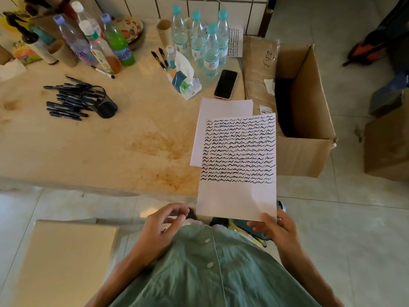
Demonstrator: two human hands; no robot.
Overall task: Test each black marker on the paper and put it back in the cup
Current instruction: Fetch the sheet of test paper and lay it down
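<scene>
One head-worn wide-angle view, high above, facing forward and steeply down, bench (pixel 132 134) ahead, wearer's own torso close below

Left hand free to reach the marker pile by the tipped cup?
Probably yes. The left hand holds nothing, and bare tabletop lies between it and the marker pile; the right hand holds the paper.

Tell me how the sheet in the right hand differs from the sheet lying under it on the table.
The held sheet is covered with rows of black squiggles over most of its face; the table sheet shows only blank white where visible. The held sheet is pinched at its near corner by the right hand and juts past the table edge; the table sheet lies flat, partly covered. Both are white paper.
</scene>
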